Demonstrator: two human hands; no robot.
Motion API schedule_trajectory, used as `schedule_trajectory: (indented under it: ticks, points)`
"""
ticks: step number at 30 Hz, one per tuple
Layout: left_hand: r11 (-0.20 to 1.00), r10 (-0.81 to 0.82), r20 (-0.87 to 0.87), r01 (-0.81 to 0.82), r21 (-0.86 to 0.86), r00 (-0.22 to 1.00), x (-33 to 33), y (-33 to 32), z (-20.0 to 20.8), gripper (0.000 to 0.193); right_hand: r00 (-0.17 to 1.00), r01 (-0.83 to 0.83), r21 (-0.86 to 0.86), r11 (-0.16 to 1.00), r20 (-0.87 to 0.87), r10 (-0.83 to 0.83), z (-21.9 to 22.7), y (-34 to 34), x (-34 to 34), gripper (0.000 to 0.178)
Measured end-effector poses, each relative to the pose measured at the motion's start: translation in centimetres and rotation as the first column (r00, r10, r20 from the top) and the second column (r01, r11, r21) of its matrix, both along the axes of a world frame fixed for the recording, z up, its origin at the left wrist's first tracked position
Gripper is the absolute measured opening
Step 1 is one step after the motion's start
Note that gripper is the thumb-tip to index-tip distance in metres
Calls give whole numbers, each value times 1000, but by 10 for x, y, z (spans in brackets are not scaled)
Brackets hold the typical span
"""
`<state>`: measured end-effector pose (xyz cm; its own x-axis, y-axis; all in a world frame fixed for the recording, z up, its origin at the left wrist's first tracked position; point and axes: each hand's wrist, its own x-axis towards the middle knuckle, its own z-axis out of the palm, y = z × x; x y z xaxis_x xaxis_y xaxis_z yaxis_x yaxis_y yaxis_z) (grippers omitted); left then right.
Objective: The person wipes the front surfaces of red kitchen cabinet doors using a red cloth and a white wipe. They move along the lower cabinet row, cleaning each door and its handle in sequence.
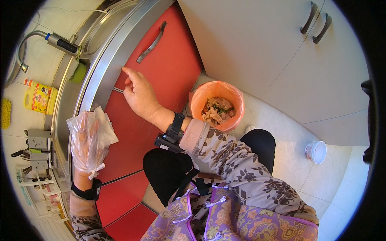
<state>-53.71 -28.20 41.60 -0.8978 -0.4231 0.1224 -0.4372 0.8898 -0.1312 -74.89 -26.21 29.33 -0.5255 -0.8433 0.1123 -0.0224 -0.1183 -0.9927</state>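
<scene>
My left hand (86, 138) is inside a loose clear plastic glove, knotted at the wrist, by the front edge of the steel counter. It is closed on a white cloth or paper sheet (107, 130), which sticks out on its right side; its fingers are partly blurred by the plastic. Bare and without a glove, my right hand (140, 94) reaches toward the steel counter edge (108, 76), just below a red cabinet door (169, 60). Its index finger is stretched out at the edge, the other fingers are partly bent, and nothing is in it.
A bin with an orange liner (237, 100) holding food scraps stands on the floor beside my knees. A white tub (316, 152) sits farther right. Along the counter are a faucet (62, 43), a green container (77, 72), a yellow jug (42, 97) and a knife block (40, 152). Grey cabinets (261, 44) stand ahead.
</scene>
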Motion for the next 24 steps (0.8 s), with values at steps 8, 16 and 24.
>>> schedule_trajectory:
  ticks: [8, 16, 24]
  points:
    - [998, 55, 33, -55, -2, 998, 17, 9, -9, 63, 998, -56, -49, 997, 1, 56, -5, 16, 28, 49]
    - [997, 73, 36, -73, 8, 997, 31, 23, -17, 70, 1000, -20, -30, 999, -20, 19, -14, 14, 21, 48]
    - [997, 65, 20, -66, 32, 998, 14, 12, -11, 67, 1000, -8, -30, 1000, 21, 9, -9, 12, 14, 47]
